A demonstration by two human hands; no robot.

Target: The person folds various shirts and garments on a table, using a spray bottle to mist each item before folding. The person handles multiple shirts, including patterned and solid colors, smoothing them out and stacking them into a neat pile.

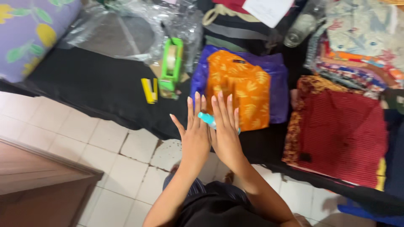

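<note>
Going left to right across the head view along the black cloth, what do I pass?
Floral cushion → yellow stapler → green tape dispenser → orange folded cloth on purple wrapping → red checked cloth.
</note>
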